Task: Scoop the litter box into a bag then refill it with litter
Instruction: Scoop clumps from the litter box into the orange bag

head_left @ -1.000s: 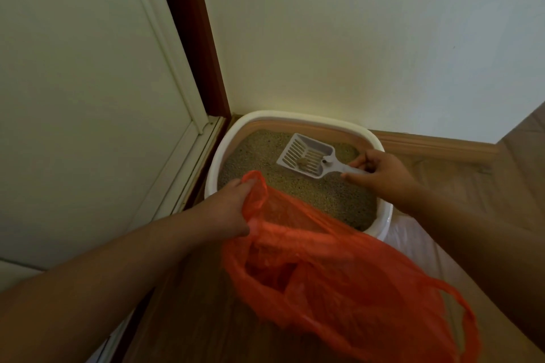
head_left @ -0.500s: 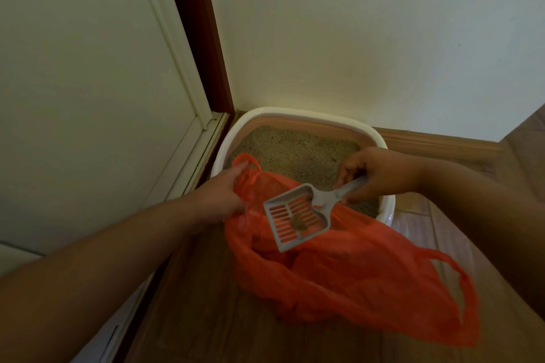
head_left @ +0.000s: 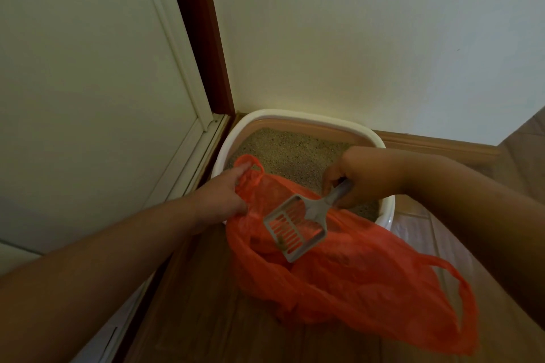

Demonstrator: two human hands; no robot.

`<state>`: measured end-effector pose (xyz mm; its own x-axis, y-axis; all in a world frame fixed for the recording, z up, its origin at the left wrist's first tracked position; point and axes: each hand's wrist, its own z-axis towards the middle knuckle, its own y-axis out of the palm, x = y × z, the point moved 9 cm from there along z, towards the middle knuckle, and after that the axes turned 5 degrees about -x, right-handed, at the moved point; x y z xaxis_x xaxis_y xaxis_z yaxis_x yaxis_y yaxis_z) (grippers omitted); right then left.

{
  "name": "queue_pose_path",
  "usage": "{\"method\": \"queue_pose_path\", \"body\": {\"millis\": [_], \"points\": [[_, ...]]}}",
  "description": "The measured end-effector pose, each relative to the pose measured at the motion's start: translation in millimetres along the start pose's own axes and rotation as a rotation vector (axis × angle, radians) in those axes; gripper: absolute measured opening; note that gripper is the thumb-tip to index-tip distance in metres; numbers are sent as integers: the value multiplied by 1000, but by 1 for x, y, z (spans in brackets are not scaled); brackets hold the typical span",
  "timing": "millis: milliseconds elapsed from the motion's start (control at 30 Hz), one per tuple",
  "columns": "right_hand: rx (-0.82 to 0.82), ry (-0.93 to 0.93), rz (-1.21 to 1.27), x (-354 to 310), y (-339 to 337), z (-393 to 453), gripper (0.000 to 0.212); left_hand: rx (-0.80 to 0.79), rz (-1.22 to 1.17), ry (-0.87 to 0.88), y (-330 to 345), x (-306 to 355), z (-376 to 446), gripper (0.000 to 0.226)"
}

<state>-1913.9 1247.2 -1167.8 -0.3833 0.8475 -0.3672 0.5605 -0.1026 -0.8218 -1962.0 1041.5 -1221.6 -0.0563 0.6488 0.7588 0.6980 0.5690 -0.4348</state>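
Litter box (head_left: 298, 118) sits in the wall corner, and just before it the left hand (head_left: 224, 194) pinches the orange bag (head_left: 354, 274) open while the right hand (head_left: 362, 177), closed around the scoop (head_left: 295, 228), tips a clump (head_left: 281, 242) inside; next probably another scoop.

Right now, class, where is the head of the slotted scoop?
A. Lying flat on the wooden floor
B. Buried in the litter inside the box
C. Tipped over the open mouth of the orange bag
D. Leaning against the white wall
C: the scoop, gripped by the right hand, tilts down over the mouth of the orange bag, which the left hand holds open.
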Motion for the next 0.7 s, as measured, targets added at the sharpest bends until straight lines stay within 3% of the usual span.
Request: {"method": "queue_pose_path", "body": {"millis": [333,567,633,700], "points": [[-23,96,96,8,-3,-4,16,-12,16,-1,2,7,-2,101],[397,368,746,92,7,-28,23,-3,85,-8,0,3,-5,98],[472,508,816,116,27,-31,24,-4,102,4,0,3,-5,93],[495,633,714,132,39,-34,22,-6,121,11,1,3,-3,91]]}}
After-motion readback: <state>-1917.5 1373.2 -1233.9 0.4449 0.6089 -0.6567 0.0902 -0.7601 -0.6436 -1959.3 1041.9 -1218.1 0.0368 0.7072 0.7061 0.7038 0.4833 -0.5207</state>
